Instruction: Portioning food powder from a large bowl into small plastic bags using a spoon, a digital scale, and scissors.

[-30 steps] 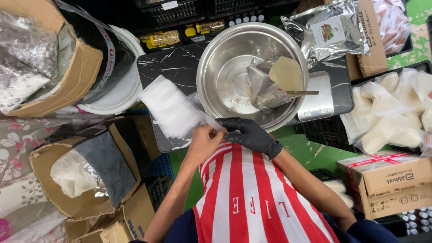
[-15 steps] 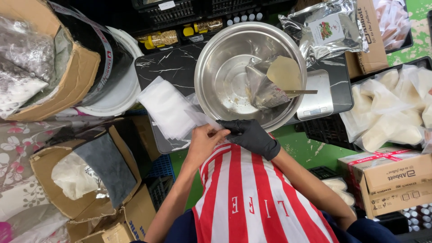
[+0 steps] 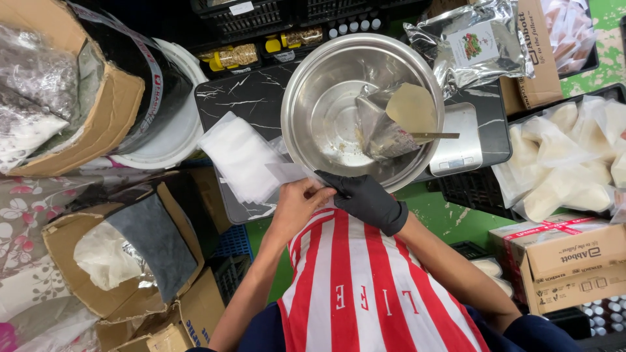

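Observation:
My bare left hand and my black-gloved right hand meet in front of my striped apron, both pinching a small clear plastic bag at its edge. Just left of it lies a stack of the same clear bags on a black marbled board. Directly beyond my hands stands a large steel bowl holding a scoop and a crumpled foil pouch, with a few crumbs on its bottom.
A silver scale sits right of the bowl, a foil bag behind it. Filled white pouches lie in a black tray at right, cardboard boxes below. Lined cartons and a white bucket crowd the left.
My hands have shifted slightly while working the clear bag's edge between the fingers. The bowl, scoop and surroundings have stayed in place.

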